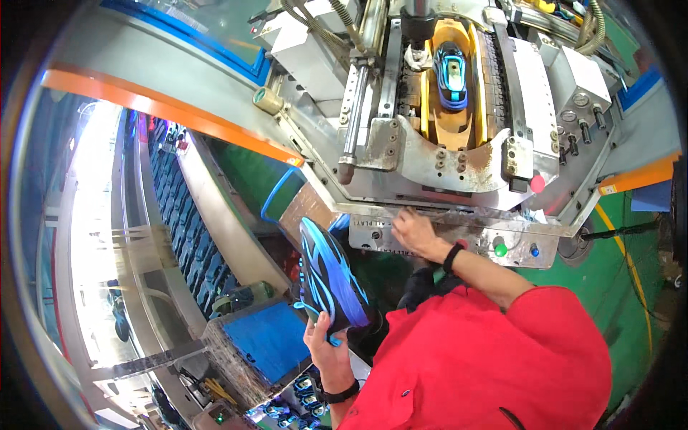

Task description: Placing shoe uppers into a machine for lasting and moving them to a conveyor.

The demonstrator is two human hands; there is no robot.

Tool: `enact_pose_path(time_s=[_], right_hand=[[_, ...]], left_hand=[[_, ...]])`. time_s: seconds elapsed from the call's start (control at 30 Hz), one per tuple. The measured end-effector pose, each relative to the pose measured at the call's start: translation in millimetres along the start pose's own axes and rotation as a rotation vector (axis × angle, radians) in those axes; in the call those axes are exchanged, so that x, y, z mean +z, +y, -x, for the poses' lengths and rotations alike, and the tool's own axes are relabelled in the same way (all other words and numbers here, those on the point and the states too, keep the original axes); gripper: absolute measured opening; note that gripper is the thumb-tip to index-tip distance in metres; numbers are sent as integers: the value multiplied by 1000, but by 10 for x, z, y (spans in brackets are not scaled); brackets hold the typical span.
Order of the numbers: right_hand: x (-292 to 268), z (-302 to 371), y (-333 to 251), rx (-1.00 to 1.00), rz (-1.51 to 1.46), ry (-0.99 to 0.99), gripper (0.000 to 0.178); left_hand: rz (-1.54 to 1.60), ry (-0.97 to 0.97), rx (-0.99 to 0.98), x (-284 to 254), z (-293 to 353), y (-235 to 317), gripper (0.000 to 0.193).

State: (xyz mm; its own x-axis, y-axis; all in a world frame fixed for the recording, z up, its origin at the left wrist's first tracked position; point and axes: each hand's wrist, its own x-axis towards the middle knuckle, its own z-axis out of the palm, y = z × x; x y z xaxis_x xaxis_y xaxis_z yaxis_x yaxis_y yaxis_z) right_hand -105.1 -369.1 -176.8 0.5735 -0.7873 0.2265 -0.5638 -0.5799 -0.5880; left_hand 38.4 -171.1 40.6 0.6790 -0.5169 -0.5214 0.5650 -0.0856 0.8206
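My left hand (330,349) grips a blue and purple sneaker (331,269) with dark panels and light blue laces. Its fingers close around the heel end, and the toe points up and away from me. My right hand (414,233) rests at the front control panel (451,240) of the machine, fingers curled; whatever they press or hold is hidden. Just left of it sits a dark knob (377,234). Beyond, inside the machine (459,168), another blue and black shoe (451,77) lies in a yellow-brown cradle between dark side pads.
A green button (500,248) and a blue one (534,250) are on the panel's right part. Left of me stand a blue-topped surface (269,337) and a long conveyor (208,208). Several shoes (304,401) lie below. An orange bar (179,115) crosses the upper left.
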Motion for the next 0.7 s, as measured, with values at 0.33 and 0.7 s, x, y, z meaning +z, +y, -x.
enact_pose_path(time_s=[0.33,0.7], right_hand=[[269,239,194,10,-145,-120,25],[302,300,357,55,-146,-194,24]], left_hand=[[55,63,-25,-108,190,-217,22],[-195,73,148,-245,565,-508,32]])
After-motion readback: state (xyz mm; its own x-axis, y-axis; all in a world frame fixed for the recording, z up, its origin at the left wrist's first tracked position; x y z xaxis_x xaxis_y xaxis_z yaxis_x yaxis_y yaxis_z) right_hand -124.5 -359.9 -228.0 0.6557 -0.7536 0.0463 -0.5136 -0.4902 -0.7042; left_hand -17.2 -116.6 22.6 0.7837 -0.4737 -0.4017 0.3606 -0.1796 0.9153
